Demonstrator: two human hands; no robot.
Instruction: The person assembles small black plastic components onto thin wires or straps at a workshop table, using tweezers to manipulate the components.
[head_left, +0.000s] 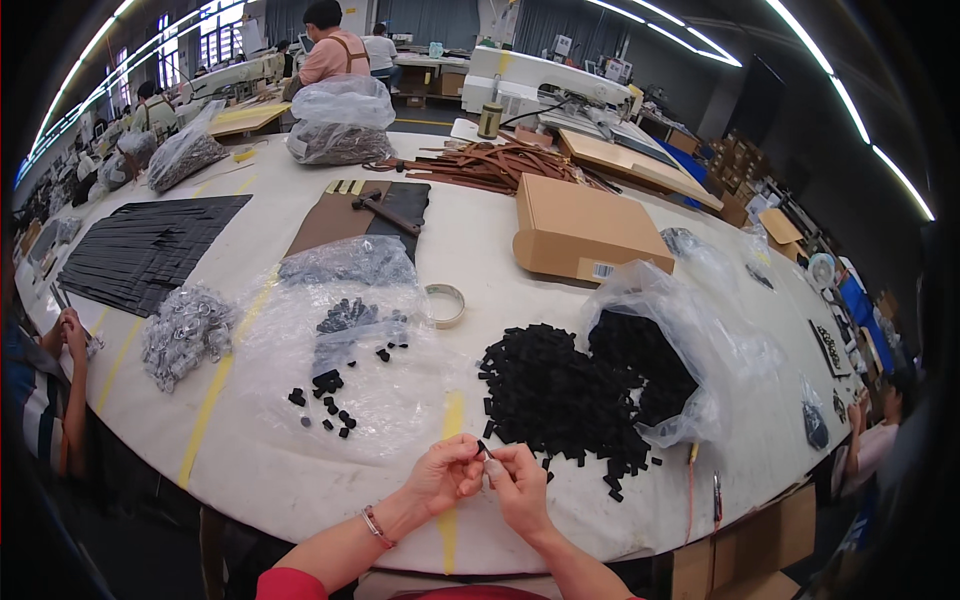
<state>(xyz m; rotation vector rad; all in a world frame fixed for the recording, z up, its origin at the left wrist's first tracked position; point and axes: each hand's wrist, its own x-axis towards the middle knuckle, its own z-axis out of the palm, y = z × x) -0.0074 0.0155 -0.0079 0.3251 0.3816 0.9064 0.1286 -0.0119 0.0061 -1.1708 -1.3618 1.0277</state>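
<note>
My left hand [440, 477] and my right hand [518, 490] meet at the table's near edge, fingertips pinched together. Between them is a small black piece [481, 446], partly covered by the fingers. A thin pale glint shows at my right fingertips; what it is I cannot make out. Just beyond lies a large heap of small black pieces [535, 390], spreading from the mouth of a clear plastic bag [705, 375]. To the left, several more black pieces [332, 405] are scattered on a flattened clear plastic bag [270, 350].
A tape roll [459, 308], a cardboard box [590, 225] and a hammer [385, 212] lie farther back. Left are metal hardware [187, 335] and black strips [150, 245]; brown strips [480, 165] are piled behind. A co-worker's hands [70, 335] are at the left edge; another person [865, 430] is at the right.
</note>
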